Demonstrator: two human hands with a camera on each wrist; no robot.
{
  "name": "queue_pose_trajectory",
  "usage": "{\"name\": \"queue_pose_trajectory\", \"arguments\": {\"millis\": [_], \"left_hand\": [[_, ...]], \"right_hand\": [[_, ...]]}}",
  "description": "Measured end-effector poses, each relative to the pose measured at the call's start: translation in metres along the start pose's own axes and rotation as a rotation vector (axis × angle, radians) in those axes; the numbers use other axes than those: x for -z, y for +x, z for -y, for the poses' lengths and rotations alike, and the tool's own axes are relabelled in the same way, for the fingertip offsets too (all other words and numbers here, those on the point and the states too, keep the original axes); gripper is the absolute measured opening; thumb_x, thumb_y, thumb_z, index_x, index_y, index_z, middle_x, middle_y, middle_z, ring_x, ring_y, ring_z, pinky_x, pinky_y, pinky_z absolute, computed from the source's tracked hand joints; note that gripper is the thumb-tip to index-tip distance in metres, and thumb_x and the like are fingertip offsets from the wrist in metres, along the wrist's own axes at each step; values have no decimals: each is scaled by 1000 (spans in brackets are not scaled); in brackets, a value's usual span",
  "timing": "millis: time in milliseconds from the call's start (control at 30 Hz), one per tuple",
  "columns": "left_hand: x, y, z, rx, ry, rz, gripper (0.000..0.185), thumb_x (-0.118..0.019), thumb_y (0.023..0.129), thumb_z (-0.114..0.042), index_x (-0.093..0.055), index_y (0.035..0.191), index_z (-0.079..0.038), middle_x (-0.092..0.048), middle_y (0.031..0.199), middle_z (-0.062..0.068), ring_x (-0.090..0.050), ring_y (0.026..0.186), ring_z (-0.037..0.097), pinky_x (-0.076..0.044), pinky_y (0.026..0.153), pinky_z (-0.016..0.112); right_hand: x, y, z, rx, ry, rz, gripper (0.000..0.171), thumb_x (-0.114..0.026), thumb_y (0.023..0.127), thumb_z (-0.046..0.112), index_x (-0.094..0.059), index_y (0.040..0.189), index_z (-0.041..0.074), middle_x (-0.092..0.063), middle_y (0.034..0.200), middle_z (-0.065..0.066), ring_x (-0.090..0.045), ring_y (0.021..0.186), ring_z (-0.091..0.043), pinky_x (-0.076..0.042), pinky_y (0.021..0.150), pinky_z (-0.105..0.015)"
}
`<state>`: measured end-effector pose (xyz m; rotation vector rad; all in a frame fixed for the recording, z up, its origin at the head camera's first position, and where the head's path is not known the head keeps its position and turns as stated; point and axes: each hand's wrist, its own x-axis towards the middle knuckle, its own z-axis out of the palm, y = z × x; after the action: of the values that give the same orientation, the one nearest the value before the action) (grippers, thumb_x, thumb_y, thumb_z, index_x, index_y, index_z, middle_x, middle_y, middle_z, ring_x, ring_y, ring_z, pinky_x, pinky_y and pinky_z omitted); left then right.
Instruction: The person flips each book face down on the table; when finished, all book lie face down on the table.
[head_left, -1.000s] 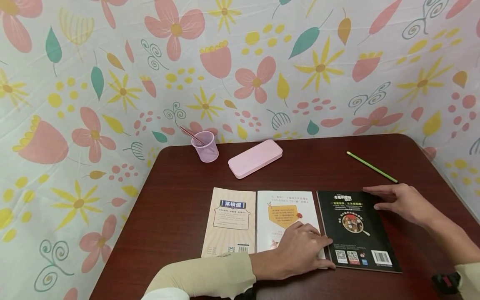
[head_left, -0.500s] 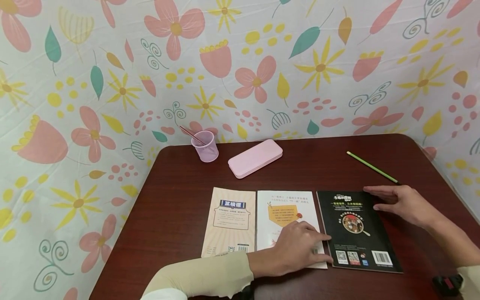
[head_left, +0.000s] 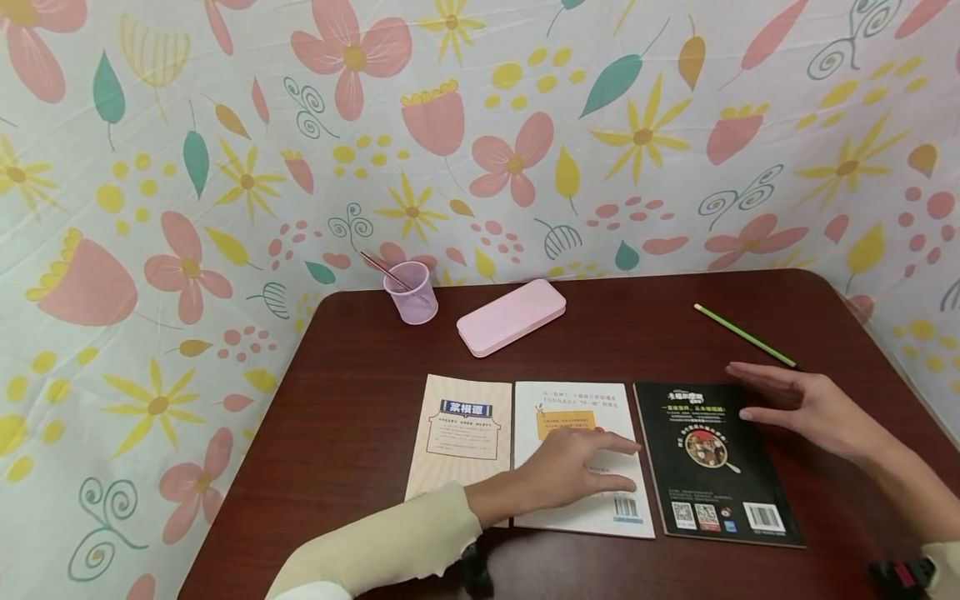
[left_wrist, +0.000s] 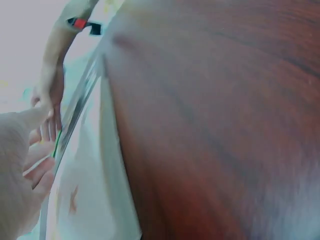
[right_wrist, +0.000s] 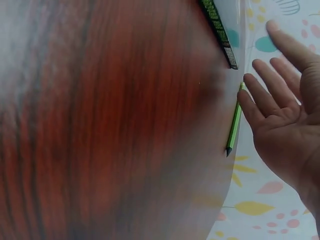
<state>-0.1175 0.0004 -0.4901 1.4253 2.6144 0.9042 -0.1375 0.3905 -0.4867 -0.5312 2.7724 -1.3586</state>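
Three books lie side by side near the table's front edge: a beige striped book (head_left: 459, 437), a white book (head_left: 573, 412) and a black book (head_left: 712, 467). My left hand (head_left: 600, 467) rests flat on the lower half of the white book, fingers straight and pointing right. In the left wrist view the fingers (left_wrist: 37, 170) and the white book (left_wrist: 95, 195) are blurred. My right hand (head_left: 753, 392) is open, fingers spread, at the black book's top right corner and seems just off the cover. The right wrist view shows its open palm (right_wrist: 287, 120) holding nothing.
A green pencil (head_left: 744, 334) lies on the dark red table (head_left: 360, 400) behind my right hand, also seen as the pencil (right_wrist: 234, 122) near my fingers. A pink pencil case (head_left: 512, 316) and a pink cup (head_left: 411, 292) stand at the back. A floral cloth (head_left: 480, 125) backs the table.
My left hand slid left, from the seam between the white and black books onto the white book. My right hand rose slightly off the black book's corner.
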Motion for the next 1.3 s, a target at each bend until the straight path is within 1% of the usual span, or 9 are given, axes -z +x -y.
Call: {"name": "queue_pose_trajectory", "arguments": {"millis": [133, 233, 333, 433, 533, 633, 833, 1067, 1300], "left_hand": [[13, -7, 15, 51, -193, 4, 51, -82, 95, -38, -69, 141, -17, -71, 136, -12, -55, 127, -11, -42, 105, 11], [24, -14, 26, 117, -331, 18, 56, -83, 95, -34, -66, 145, -18, -69, 138, -12, -55, 130, -6, -45, 108, 18], [36, -22, 35, 192, -431, 31, 60, -86, 93, -31, -64, 148, -19, -67, 141, -15, -55, 132, -2, -45, 111, 25], [47, -33, 44, 246, -480, 29, 64, -88, 91, -28, -62, 150, -21, -63, 144, -20, -52, 138, 0, -42, 116, 29], [56, -44, 55, 262, -490, 18, 67, -89, 90, -24, -61, 151, -21, -61, 147, -18, -48, 142, 3, -37, 121, 32], [63, -56, 66, 257, -475, 2, 71, -90, 89, -22, -58, 153, -19, -59, 151, -14, -47, 145, 5, -36, 122, 35], [77, -81, 84, 286, -427, -29, 81, -92, 86, -25, -54, 157, -21, -54, 157, -12, -41, 150, 9, -35, 123, 38], [84, -107, 102, 306, -393, -58, 89, -94, 84, -32, -49, 161, -25, -50, 160, -13, -41, 150, 10, -33, 124, 38], [87, -126, 114, 335, -328, -59, 92, -95, 81, -35, -49, 161, -22, -48, 162, -13, -40, 151, 10, -33, 124, 39]], "right_hand": [[-2, -1, 8, -49, 41, -13, 68, -86, 90, 8, -57, 153, 7, -66, 145, 6, -56, 126, 14, -45, 90, -5], [-5, -2, 14, -50, 87, -9, 70, -85, 91, 6, -55, 155, 8, -64, 149, -4, -57, 128, 9, -49, 92, -8], [-8, -3, 19, -13, 130, 11, 73, -83, 91, 0, -52, 157, 7, -61, 151, -10, -57, 132, 5, -50, 95, -11], [-12, -5, 21, 17, 163, 39, 76, -82, 91, -3, -48, 159, 6, -59, 154, -8, -54, 135, 5, -47, 98, -10], [-15, -7, 22, 48, 193, 76, 79, -79, 91, -6, -43, 161, 4, -55, 158, -10, -49, 139, 6, -44, 101, -10], [-19, -9, 23, 68, 243, 112, 82, -77, 91, -10, -40, 163, 3, -49, 161, -15, -45, 144, 4, -45, 102, -11], [-27, -12, 26, 90, 298, 131, 83, -75, 90, -14, -38, 163, 2, -45, 162, -22, -42, 147, 0, -46, 102, -14], [-38, -16, 30, 89, 296, 127, 84, -78, 89, -13, -40, 162, 3, -46, 164, -15, -41, 147, 3, -46, 101, -13], [-48, -20, 31, 90, 262, 99, 85, -85, 83, -9, -47, 159, 3, -52, 160, -5, -49, 140, -1, -52, 93, -16]]}}
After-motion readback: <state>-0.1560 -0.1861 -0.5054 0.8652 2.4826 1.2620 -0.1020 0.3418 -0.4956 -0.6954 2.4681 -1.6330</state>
